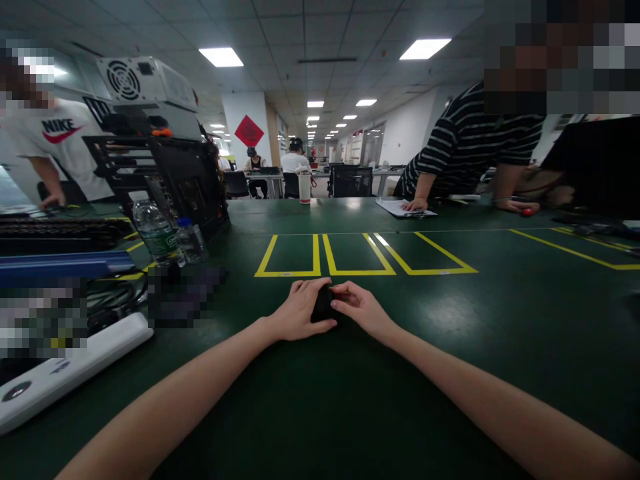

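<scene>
A small black object [323,305] sits between my hands, low over the green table; its kind cannot be made out, since fingers cover much of it. Around its left side curves my left hand [298,312], with the fingers over its far edge and the thumb along the near edge. On the opposite side, my right hand [362,308] has its thumb and fingertips closed against the object. Just beyond both hands lie three outlines of yellow tape [359,272] on the tabletop.
At left stand an open black computer case [193,177], a water bottle [154,230] and a blue-capped bottle [190,241]. A white power strip [75,370] lies nearer. Across the table, a person in a striped shirt [470,143] rests a hand on a clipboard [405,208]. A white cup [305,187] stands behind.
</scene>
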`<state>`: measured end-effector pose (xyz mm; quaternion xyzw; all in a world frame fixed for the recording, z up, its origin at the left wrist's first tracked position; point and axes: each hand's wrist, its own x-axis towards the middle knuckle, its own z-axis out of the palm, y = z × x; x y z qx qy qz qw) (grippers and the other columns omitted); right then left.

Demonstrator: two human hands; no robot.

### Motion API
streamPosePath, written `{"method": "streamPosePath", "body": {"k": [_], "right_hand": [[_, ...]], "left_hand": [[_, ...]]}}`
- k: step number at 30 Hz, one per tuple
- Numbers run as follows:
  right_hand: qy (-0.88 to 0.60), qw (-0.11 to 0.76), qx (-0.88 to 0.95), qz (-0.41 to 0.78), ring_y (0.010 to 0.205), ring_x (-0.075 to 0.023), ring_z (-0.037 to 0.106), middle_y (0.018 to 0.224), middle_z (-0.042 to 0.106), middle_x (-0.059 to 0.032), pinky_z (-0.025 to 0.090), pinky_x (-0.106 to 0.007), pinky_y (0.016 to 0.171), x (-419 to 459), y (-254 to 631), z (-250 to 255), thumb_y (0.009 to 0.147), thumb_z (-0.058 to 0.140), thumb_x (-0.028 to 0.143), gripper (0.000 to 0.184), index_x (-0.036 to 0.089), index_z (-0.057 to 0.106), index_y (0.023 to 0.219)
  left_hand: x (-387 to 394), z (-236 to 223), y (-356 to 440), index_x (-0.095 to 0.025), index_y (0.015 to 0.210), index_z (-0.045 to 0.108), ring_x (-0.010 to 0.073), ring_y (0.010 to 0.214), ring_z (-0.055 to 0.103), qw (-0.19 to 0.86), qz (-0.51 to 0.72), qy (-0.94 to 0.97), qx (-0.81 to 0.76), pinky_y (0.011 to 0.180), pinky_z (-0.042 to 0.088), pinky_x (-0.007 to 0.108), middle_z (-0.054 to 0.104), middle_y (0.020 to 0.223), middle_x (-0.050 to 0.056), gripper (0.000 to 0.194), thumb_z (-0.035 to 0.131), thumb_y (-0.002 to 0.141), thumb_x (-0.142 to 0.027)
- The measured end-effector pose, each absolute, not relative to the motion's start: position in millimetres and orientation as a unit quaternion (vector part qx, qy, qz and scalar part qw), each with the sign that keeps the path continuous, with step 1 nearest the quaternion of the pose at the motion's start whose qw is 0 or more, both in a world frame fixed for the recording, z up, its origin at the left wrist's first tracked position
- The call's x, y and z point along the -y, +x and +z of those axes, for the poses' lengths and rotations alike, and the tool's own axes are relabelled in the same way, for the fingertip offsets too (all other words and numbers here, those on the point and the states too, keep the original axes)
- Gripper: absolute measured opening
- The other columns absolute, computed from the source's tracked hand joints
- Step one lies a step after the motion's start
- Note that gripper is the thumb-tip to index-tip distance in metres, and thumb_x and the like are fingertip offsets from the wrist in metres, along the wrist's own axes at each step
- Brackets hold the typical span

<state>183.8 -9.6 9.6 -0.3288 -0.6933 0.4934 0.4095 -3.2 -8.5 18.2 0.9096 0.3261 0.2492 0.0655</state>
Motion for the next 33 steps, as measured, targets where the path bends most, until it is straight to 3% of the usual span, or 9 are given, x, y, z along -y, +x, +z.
{"method": "streamPosePath", "body": {"k": [8,17,26,33], "right_hand": [[-0.345,0.384,0.712,0.476,0.104,-0.0176,0.051,0.108,0.051,-0.0039,0.040,-0.038,0.091,8.7,184.1,10.2,0.075,0.057,0.021,0.029,0.020,0.049,0.102],[-0.334,0.371,0.744,0.444,0.098,-0.0168,0.053,0.101,0.051,-0.0027,0.044,-0.036,0.087,9.5,185.5,6.4,0.074,0.058,0.019,0.029,0.020,0.048,0.101],[-0.329,0.368,0.745,0.449,0.094,-0.0158,0.056,0.100,0.054,-0.0022,0.047,-0.035,0.084,14.2,184.9,8.5,0.075,0.057,0.018,0.025,0.021,0.048,0.099],[-0.326,0.368,0.750,0.442,0.092,-0.0156,0.057,0.101,0.054,-0.0025,0.048,-0.035,0.083,14.0,184.5,6.6,0.075,0.056,0.016,0.028,0.021,0.047,0.100]], "left_hand": [[10.5,17.5,-5.2,-0.021,0.130,0.013,0.0237,0.116,0.037,0.068,0.251,0.913,-0.313,0.099,0.018,0.041,0.035,0.130,0.010,0.072,0.055,0.075,-0.039],[4.7,9.0,-6.6,-0.023,0.132,0.007,0.0254,0.123,0.027,0.072,0.263,0.908,-0.317,0.099,0.018,0.041,0.022,0.139,0.011,0.086,0.061,0.069,-0.045],[5.3,9.6,-4.8,-0.023,0.130,0.016,0.0274,0.118,0.033,0.057,0.266,0.903,-0.333,0.097,0.022,0.043,0.038,0.128,0.009,0.084,0.065,0.065,-0.046],[-0.7,2.2,-3.9,-0.020,0.130,0.013,0.0269,0.114,0.039,0.045,0.289,0.896,-0.335,0.094,0.026,0.042,0.032,0.132,0.012,0.089,0.067,0.063,-0.043]]}}
